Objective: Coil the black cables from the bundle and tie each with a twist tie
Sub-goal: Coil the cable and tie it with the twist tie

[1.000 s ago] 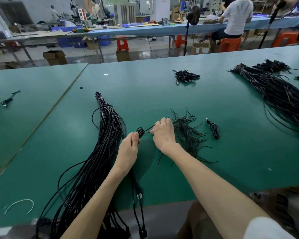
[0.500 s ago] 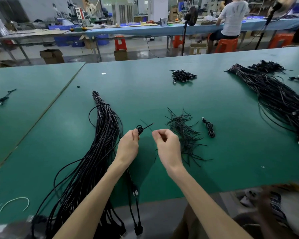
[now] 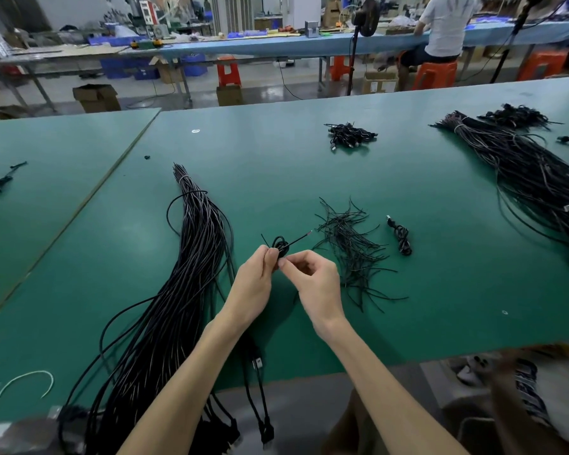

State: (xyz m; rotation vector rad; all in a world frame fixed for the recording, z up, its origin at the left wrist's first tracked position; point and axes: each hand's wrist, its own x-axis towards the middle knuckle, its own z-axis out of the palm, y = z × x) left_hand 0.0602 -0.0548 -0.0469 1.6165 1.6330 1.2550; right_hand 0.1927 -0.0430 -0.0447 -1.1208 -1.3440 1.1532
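Left hand [image 3: 253, 284] pinches cable coil [image 3: 279, 245], holding its loops together. Right hand [image 3: 317, 284] pinches the coil's 6 o'clock edge, probably cinching. Twist-tie pile [image 3: 352, 254] lies within reach at 3 o'clock.

- Left forearm, bare, comes in from 7 o'clock and points toward 1 o'clock.
- Left hand [image 3: 253, 284] has its thumb up, and thumb and fingers pinch a coiled cable [image 3: 280, 244] at the hand's 1 o'clock.
- Right forearm, bare, comes in from 5 o'clock and points toward 11 o'clock.
- Right hand [image 3: 316, 284] has its fingers curled, with thumb and forefinger pinching the coil's base at 10 o'clock, touching the left thumb.
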